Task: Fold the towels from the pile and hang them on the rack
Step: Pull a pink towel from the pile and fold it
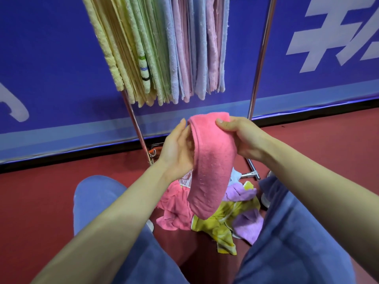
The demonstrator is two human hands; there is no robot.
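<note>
Blue wall [51,58] behind the rack [260,58] at twelve o'clock. My right hand [240,138] pinches the pink towel [211,160]; my left hand [176,152] lies flat against it, pile [223,222] at six.

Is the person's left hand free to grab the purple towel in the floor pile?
Probably not yet: the left hand has fingers tucked behind the folded pink towel, which the right hand grips too. The purple towel lies uncovered below, likely reachable once freed.
</note>
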